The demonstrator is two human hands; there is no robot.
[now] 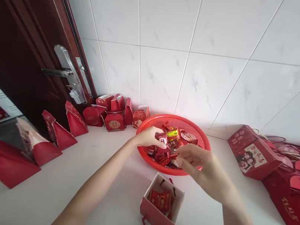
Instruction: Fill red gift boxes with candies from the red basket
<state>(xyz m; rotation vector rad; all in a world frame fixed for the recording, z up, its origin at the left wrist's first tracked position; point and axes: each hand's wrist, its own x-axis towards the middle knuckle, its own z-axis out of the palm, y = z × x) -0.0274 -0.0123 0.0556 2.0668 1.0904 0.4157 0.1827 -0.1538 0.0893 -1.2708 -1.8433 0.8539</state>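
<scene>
On my left I saw a dark brown door (24, 29) with a silver handle (56, 72) and a pale tag (77, 96) hanging below it. Marbled tiles (158, 72) faced me. Open red boxes (6, 160) lined the white tabletop's (79, 169) left side, smaller boxes (115, 121) clustered near the wall, and a printed box (256, 154) sat beside red packages (289, 199) to my right.

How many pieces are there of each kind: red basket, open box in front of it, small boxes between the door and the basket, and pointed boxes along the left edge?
Red basket: 1
Open box: 1
Small boxes: 6 visible
Pointed boxes: 4
Total: 12
</scene>
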